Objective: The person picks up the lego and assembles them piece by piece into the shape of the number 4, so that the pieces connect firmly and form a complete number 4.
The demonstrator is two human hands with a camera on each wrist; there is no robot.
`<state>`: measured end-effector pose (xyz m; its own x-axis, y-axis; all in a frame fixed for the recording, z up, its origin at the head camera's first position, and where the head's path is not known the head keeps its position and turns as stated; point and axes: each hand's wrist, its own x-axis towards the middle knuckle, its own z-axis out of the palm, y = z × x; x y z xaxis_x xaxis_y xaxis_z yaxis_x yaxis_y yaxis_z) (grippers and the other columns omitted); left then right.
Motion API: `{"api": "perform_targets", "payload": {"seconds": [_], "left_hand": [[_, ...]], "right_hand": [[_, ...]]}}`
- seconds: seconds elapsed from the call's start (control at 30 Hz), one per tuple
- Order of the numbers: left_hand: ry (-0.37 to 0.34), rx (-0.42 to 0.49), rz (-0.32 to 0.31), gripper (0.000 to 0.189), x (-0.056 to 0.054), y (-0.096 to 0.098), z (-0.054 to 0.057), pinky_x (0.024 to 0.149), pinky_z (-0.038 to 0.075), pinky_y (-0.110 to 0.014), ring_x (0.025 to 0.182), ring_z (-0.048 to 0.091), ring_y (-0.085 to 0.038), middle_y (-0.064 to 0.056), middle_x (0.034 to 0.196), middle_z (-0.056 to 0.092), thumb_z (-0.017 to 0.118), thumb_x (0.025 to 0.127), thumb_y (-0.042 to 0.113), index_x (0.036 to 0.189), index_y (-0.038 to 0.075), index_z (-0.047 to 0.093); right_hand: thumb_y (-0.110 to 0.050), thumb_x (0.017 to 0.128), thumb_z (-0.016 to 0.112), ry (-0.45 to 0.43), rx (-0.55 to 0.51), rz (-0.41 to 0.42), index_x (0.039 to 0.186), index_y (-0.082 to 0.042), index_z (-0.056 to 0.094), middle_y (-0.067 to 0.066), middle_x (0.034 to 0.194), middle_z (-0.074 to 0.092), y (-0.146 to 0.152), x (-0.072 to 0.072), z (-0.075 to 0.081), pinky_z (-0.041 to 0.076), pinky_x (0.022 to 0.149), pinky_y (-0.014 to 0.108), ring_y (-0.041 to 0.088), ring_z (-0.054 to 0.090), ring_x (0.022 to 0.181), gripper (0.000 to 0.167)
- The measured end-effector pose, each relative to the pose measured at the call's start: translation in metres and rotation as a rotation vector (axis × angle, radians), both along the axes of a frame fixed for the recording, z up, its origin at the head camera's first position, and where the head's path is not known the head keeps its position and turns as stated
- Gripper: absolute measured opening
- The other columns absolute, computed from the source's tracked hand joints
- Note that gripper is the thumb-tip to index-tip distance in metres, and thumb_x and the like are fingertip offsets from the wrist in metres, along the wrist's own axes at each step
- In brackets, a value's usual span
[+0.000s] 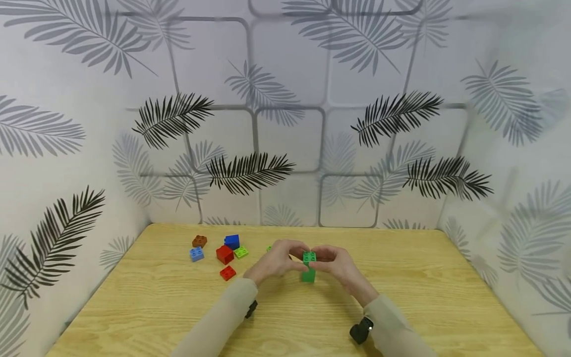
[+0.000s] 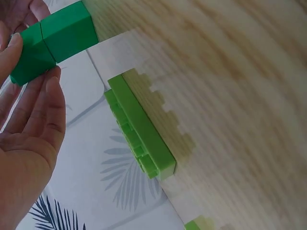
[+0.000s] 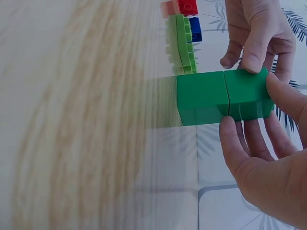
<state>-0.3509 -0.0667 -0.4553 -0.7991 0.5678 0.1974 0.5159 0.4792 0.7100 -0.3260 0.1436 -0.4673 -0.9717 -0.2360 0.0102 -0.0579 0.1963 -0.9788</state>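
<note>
Two green toy building blocks stand stacked upright on the table, the upper block [image 3: 247, 96] sitting flush on the lower block [image 3: 202, 98]. From the left side my left hand [image 1: 277, 260] pinches the upper block between thumb and fingers. Opposite it, my right hand [image 1: 342, 267] grips the same block, thumb on the near side and fingers behind. Studs show on top in the head view. Beyond the stack lies a long light-green brick [image 2: 141, 127], mostly hidden by my left hand in the head view.
To the left lie a red block [image 1: 225, 254], a blue block [image 1: 232, 242], a light-blue brick [image 1: 197, 254], a brown brick [image 1: 199, 241], a flat red brick [image 1: 227, 273] and a small lime brick [image 1: 241, 253]. A leaf-patterned wall [image 1: 290, 198] borders the wooden table [image 1: 401, 282].
</note>
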Motion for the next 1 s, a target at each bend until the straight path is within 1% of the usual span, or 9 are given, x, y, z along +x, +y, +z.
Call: {"api": "perform_targets", "payload": {"seconds": [0.1, 0.17, 0.33, 0.43, 0.5, 0.6, 0.7, 0.87, 1.0], "left_hand": [[-0.002, 0.014, 0.009, 0.044, -0.001, -0.006, 0.000, 0.089, 0.053, -0.041, 0.099, 0.068, -0.014, 0.002, 0.107, 0.073, 0.081, 0.081, 0.029, 0.121, 0.017, 0.068], [-0.018, 0.015, 0.024, 0.044, -0.002, -0.012, 0.001, 0.088, 0.053, -0.039, 0.098, 0.067, -0.014, 0.000, 0.108, 0.072, 0.081, 0.082, 0.029, 0.121, 0.016, 0.067], [-0.081, 0.009, 0.048, 0.037, -0.001, -0.025, 0.007, 0.090, 0.054, -0.038, 0.098, 0.067, -0.015, -0.010, 0.113, 0.071, 0.078, 0.085, 0.023, 0.120, 0.016, 0.068], [-0.085, 0.010, 0.066, 0.033, 0.000, -0.033, 0.008, 0.090, 0.053, -0.040, 0.099, 0.066, -0.018, -0.012, 0.113, 0.070, 0.078, 0.085, 0.019, 0.117, 0.015, 0.069], [-0.084, 0.006, 0.087, 0.032, 0.000, -0.038, 0.007, 0.092, 0.052, -0.041, 0.102, 0.065, -0.022, -0.011, 0.113, 0.070, 0.077, 0.085, 0.018, 0.116, 0.013, 0.069], [-0.076, -0.026, 0.117, 0.033, -0.001, -0.046, 0.005, 0.092, 0.051, -0.044, 0.105, 0.063, -0.027, -0.010, 0.112, 0.069, 0.078, 0.085, 0.017, 0.115, 0.010, 0.070], [-0.077, -0.060, 0.112, 0.033, -0.003, -0.052, 0.002, 0.090, 0.051, -0.043, 0.104, 0.062, -0.030, -0.011, 0.111, 0.069, 0.079, 0.083, 0.013, 0.114, 0.005, 0.070], [-0.093, -0.112, 0.099, 0.028, -0.005, -0.058, -0.001, 0.087, 0.050, -0.041, 0.098, 0.061, -0.028, -0.010, 0.104, 0.068, 0.081, 0.080, 0.011, 0.106, 0.006, 0.072], [-0.107, -0.156, 0.116, 0.028, -0.007, -0.061, -0.004, 0.081, 0.051, -0.037, 0.089, 0.058, -0.021, -0.009, 0.097, 0.066, 0.084, 0.077, 0.012, 0.102, 0.007, 0.073]], "right_hand": [[-0.015, 0.084, 0.078, -0.008, -0.003, 0.013, 0.125, -0.002, 0.063, 0.012, 0.120, 0.068, 0.000, 0.000, 0.001, 0.051, 0.096, 0.039, 0.018, 0.064, 0.104, 0.046], [-0.015, 0.085, 0.078, -0.009, 0.000, 0.022, 0.128, 0.000, 0.061, 0.013, 0.122, 0.066, 0.000, 0.000, 0.001, 0.051, 0.096, 0.039, 0.018, 0.063, 0.105, 0.048], [-0.015, 0.084, 0.078, -0.026, -0.004, 0.006, 0.129, 0.001, 0.060, 0.013, 0.121, 0.067, -0.001, 0.001, 0.001, 0.051, 0.095, 0.037, 0.017, 0.063, 0.104, 0.052], [-0.016, 0.083, 0.080, -0.028, -0.004, -0.002, 0.128, -0.002, 0.063, 0.009, 0.119, 0.068, -0.002, 0.002, 0.000, 0.051, 0.094, 0.037, 0.017, 0.063, 0.104, 0.050], [-0.017, 0.083, 0.079, -0.025, -0.002, 0.000, 0.128, -0.003, 0.063, 0.009, 0.120, 0.068, -0.002, 0.002, -0.001, 0.051, 0.095, 0.037, 0.017, 0.063, 0.105, 0.050], [-0.017, 0.085, 0.078, -0.017, 0.000, 0.000, 0.130, -0.003, 0.062, 0.011, 0.122, 0.067, -0.003, 0.004, 0.000, 0.050, 0.097, 0.039, 0.017, 0.062, 0.107, 0.050], [-0.015, 0.086, 0.077, -0.018, -0.004, -0.011, 0.132, -0.002, 0.060, 0.013, 0.125, 0.066, -0.005, 0.004, 0.002, 0.049, 0.099, 0.041, 0.018, 0.062, 0.109, 0.051], [-0.015, 0.086, 0.076, -0.023, -0.014, -0.010, 0.132, -0.002, 0.060, 0.012, 0.126, 0.065, -0.007, 0.003, 0.001, 0.047, 0.101, 0.043, 0.020, 0.061, 0.112, 0.050], [-0.016, 0.086, 0.077, -0.020, -0.014, -0.010, 0.131, -0.002, 0.061, 0.011, 0.124, 0.066, -0.007, 0.001, -0.001, 0.047, 0.101, 0.042, 0.019, 0.062, 0.110, 0.050]]}}
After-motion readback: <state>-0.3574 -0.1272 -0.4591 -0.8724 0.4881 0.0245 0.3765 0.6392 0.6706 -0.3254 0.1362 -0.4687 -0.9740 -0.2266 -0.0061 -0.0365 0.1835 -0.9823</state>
